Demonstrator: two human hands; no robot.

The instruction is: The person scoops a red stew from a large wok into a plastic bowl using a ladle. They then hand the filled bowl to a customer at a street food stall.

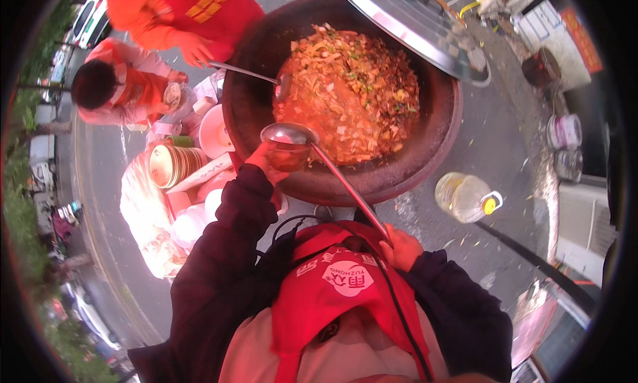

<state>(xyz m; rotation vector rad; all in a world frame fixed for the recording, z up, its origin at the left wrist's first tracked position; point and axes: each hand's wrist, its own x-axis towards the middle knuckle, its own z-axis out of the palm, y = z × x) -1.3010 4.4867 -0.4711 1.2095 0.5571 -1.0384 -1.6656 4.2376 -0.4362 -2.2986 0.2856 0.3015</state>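
My left hand [266, 165] holds a see-through round bowl [289, 158] with reddish food in it, over the near left rim of a very large dark wok [423, 149]. My right hand [402, 247] grips the long handle of a metal ladle [349, 186]. The ladle's bowl is tipped just above the round bowl and partly hides its opening. In the wok lies a red, oily stew [344, 99] with noodle-like strips, pale chunks and green bits. Another person's hand [194, 48] holds a second ladle [244, 72], its head at the stew's left edge.
A large metal lid [398, 26] leans over the wok's far right rim. Stacked paper bowls [174, 165] and a white tub [217, 129] stand at the left. Beyond them, a second person [124, 81] holds a container. A yellow-capped plastic jug [463, 197] is at the right.
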